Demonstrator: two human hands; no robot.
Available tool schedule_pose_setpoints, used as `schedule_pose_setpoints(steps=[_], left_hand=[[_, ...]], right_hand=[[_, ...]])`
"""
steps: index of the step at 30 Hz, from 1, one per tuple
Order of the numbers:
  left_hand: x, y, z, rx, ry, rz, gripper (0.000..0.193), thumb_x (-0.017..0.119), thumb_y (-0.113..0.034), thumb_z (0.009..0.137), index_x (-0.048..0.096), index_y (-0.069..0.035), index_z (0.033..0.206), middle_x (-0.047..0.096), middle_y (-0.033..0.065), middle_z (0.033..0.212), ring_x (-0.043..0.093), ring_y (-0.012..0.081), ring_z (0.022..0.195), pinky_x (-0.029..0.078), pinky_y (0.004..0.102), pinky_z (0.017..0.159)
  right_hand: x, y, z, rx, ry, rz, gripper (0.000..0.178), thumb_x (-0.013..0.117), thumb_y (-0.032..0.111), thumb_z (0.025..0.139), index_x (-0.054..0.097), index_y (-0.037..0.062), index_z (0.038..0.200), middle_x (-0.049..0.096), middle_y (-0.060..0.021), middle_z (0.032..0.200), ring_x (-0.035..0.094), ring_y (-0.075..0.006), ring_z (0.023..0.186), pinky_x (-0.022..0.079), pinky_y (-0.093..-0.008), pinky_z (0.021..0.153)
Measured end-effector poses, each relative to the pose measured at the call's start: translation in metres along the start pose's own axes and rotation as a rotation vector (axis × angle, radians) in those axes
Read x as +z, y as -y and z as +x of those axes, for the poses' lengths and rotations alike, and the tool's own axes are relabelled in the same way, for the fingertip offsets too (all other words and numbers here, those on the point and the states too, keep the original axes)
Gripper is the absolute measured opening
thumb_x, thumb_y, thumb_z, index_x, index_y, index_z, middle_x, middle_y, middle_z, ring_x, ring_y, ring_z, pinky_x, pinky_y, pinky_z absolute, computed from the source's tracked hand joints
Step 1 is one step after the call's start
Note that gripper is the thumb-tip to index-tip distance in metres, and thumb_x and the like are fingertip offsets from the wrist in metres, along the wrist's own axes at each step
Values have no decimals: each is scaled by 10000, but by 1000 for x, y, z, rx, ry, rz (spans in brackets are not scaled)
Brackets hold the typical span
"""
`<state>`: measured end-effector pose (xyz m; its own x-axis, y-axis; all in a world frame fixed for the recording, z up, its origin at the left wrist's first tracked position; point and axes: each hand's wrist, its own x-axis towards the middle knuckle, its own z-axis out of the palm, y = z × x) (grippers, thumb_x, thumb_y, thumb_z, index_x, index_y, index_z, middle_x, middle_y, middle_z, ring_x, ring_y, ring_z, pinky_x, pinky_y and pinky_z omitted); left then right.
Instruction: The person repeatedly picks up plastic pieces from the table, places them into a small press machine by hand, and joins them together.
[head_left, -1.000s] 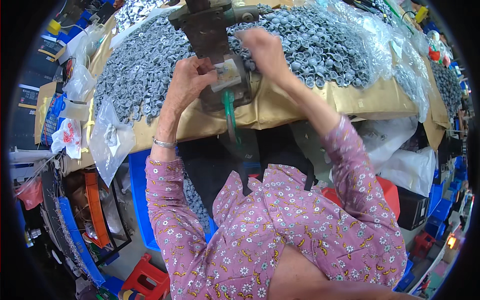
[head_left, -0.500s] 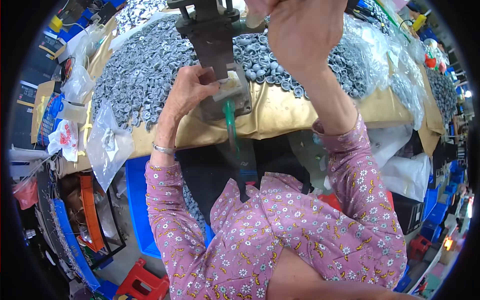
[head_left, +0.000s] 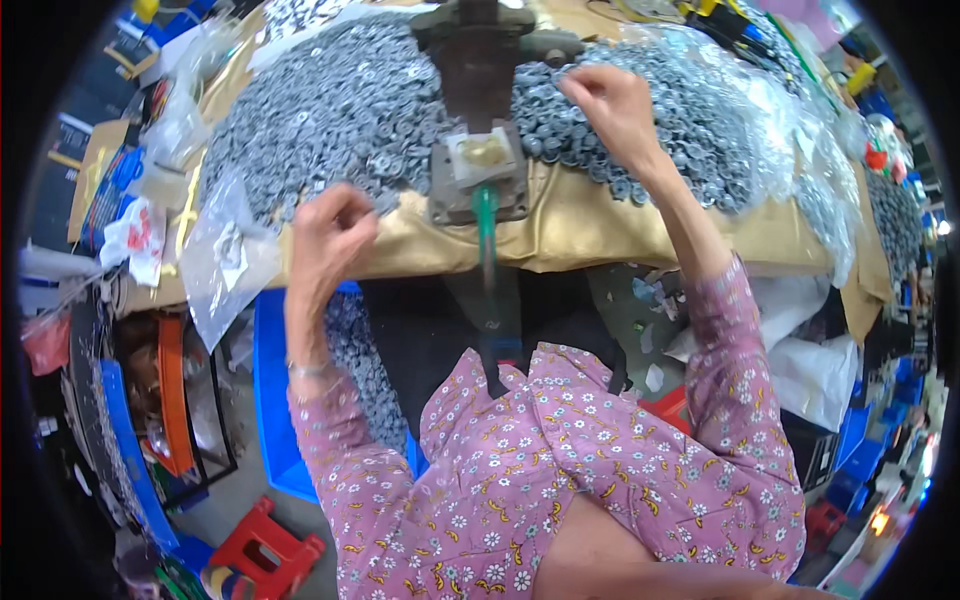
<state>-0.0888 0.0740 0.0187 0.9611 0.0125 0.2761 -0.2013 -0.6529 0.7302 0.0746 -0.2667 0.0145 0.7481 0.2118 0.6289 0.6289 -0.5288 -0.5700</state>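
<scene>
A dark metal bench press (head_left: 478, 75) stands at the middle of the bench, with a pale block-like fixture (head_left: 484, 158) at its base and a green stick-like piece (head_left: 484, 205) jutting toward me. My left hand (head_left: 335, 230) is at the bench's near edge, left of the press. Its fingers are curled closed, and whatever they hold is hidden. Over the right heap of grey cup-shaped parts (head_left: 560, 125), my right hand (head_left: 615, 112) is bent with fingertips together; its contents cannot be made out. The left heap of small grey parts (head_left: 330, 110) lies beyond my left hand.
Gold-coloured cloth (head_left: 580, 235) covers the bench. Clear plastic bags lie at the left (head_left: 232, 255) and right (head_left: 815, 190). A blue bin (head_left: 275, 400) with grey parts stands below the edge at left, near a red stool (head_left: 265, 545).
My left hand has left the press fixture and moved left and toward me. My right hand has come down from high beside the press to over the right heap. The view has shifted slightly.
</scene>
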Motion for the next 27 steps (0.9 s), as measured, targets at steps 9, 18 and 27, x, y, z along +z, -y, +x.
schedule_pose_setpoints(steps=[9,18,27], left_hand=[[-35,52,-75,-295,-108,243,232,791,-175,833,709,24,920,587,74,596,562,125,554,432,328,516],[35,63,-15,-114,-244,197,141,769,-66,841,698,21,926,647,75,668,586,131,564,474,309,553],[38,33,-26,275,-163,560,141,785,-128,843,681,-41,881,610,136,813,639,331,744,504,433,639]], right_hand=[[12,-12,-42,-248,129,-622,110,766,248,842,732,150,878,668,-47,883,631,-237,932,404,-431,843],[3,-7,-47,-104,-21,-266,111,757,127,842,773,117,951,705,-58,905,680,-230,851,489,-386,759],[37,35,-46,80,193,350,184,764,53,857,782,32,1039,731,-98,955,705,-194,771,567,-309,724]])
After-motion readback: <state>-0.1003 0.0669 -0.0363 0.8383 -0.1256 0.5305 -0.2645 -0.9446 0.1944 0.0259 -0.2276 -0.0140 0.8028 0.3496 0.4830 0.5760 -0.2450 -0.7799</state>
